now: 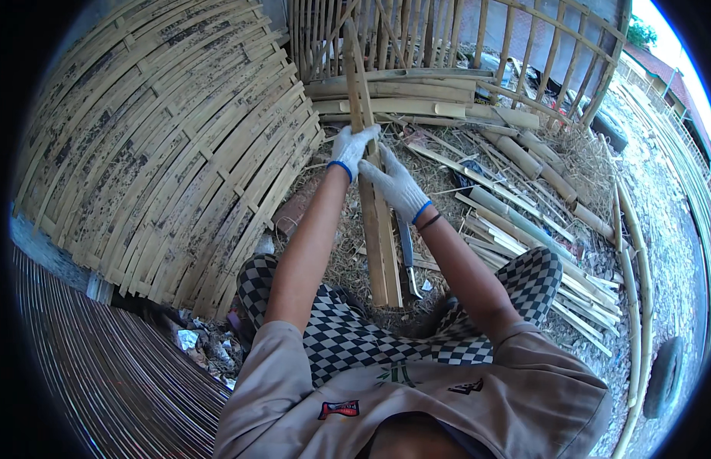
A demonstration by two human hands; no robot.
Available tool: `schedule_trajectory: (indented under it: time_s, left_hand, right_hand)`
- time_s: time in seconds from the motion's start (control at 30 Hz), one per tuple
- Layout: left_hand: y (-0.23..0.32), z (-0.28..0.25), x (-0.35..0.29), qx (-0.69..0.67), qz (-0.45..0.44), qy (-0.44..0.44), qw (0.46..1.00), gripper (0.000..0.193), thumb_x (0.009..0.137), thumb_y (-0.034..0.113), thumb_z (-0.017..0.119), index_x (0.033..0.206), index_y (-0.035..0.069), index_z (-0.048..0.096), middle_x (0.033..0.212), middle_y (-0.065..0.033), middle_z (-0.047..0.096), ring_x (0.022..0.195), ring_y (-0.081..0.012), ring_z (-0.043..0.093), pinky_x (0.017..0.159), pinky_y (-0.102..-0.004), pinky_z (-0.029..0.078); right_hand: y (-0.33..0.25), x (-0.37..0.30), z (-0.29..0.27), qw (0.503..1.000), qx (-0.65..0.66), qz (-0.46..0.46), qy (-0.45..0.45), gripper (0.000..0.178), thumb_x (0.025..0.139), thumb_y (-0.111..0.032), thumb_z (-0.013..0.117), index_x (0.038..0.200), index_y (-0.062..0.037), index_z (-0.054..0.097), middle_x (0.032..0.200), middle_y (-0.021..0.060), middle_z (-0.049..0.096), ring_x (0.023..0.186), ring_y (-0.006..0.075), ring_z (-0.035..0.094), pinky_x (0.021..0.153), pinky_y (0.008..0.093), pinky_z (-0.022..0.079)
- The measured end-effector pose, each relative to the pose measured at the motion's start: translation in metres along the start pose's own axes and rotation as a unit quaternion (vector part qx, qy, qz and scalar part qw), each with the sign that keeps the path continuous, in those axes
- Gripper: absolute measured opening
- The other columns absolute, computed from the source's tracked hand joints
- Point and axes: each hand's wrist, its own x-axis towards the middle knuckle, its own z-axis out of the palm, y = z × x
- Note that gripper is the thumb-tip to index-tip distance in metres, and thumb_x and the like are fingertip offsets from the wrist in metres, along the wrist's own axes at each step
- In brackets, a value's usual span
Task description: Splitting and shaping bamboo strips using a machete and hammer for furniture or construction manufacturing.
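Two long pieces of split bamboo (377,245) stand out lengthwise in front of me. They lie close together near my lap and part slightly at the far end. My left hand (351,150), in a white knit glove with a blue cuff, is closed around them from the left. Gloved the same way, my right hand (401,185) grips them from the right, a little nearer to me, its thumb across the bamboo. Just right of the bamboo's near end is a long dark tool (406,249) with a pale hooked end; its upper part is partly hidden behind my right hand.
A large woven bamboo panel (179,145) rises on the left. Thick bamboo lengths (416,107) lie across the back, before a bamboo fence (424,34). Split strips (516,229) are heaped on my right; long poles (634,291) and a tire (663,376) lie farther right.
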Motion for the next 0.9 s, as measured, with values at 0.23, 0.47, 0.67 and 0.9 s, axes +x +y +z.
schedule_trajectory:
  time_s: [0.23,0.47,0.67,0.9]
  left_hand:
    - [-0.024,-0.017,0.015,0.228,0.054,0.099,0.967,0.053,0.076,0.037,0.082,0.109,-0.001,0.068,0.098,-0.0185,0.072,0.087,-0.0291,0.070,0.081,-0.0414,0.053]
    - [-0.047,0.032,0.000,0.205,0.084,-0.232,0.947,0.074,0.085,0.043,0.081,0.140,0.002,0.053,0.119,-0.0182,0.070,0.110,-0.0227,0.066,0.093,-0.0366,0.052]
    - [-0.047,0.057,-0.017,0.175,0.063,-0.312,0.932,0.085,0.093,0.042,0.073,0.152,-0.006,0.034,0.134,-0.0234,0.063,0.123,-0.0238,0.061,0.102,-0.0337,0.050]
    - [-0.057,0.015,-0.009,0.235,0.030,-0.240,0.941,0.072,0.097,0.034,0.070,0.150,-0.004,0.039,0.138,-0.0198,0.060,0.122,-0.0246,0.062,0.102,-0.0345,0.050]
  right_hand:
    - [-0.046,-0.053,-0.001,0.918,0.168,0.340,-0.117,0.060,0.086,-0.034,0.077,0.125,0.0069,0.056,0.104,0.0121,0.068,0.089,0.0219,0.068,0.079,0.0339,0.056]
    - [0.011,-0.082,0.019,0.900,0.326,0.283,0.062,0.020,0.094,-0.021,0.065,0.101,-0.0026,0.063,0.078,0.0059,0.065,0.066,0.0175,0.064,0.061,0.0326,0.054]
    - [0.075,-0.050,-0.043,0.873,0.268,0.164,0.374,0.015,0.097,-0.017,0.059,0.091,-0.0044,0.055,0.067,0.0050,0.059,0.053,0.0161,0.057,0.049,0.0308,0.047]
    - [0.079,-0.007,-0.130,0.645,0.318,0.160,0.677,0.065,0.097,-0.029,0.064,0.145,0.0037,0.034,0.094,0.0186,0.067,0.069,0.0276,0.066,0.060,0.0403,0.056]
